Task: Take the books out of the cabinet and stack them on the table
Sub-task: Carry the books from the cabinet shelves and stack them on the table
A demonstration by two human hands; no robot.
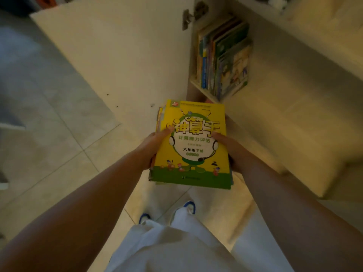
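Floor (59, 146): pale tiles; person stands on it, looking down.
Cabinet door (117, 52): swung open to the left, hinge visible at its top edge.
Cabinet (279, 79): low, open; a row of books (224, 59) stands upright on its shelf, leaning against the left wall. Not yet removed.
Pile of books (191, 146): held flat in the air in front of the cabinet, above the shoes; yellow-and-green cover on top, other edges showing under it on the left.
Left hand (152, 148): clamped on the pile's left edge, thumb on the cover.
Right hand (230, 149): clamped on the right edge, thumb on top.
Step, as judged: carrying one load away from the cabinet. No bench in view. Next move calls for turning to it, keeping the pile level, setting it down square.
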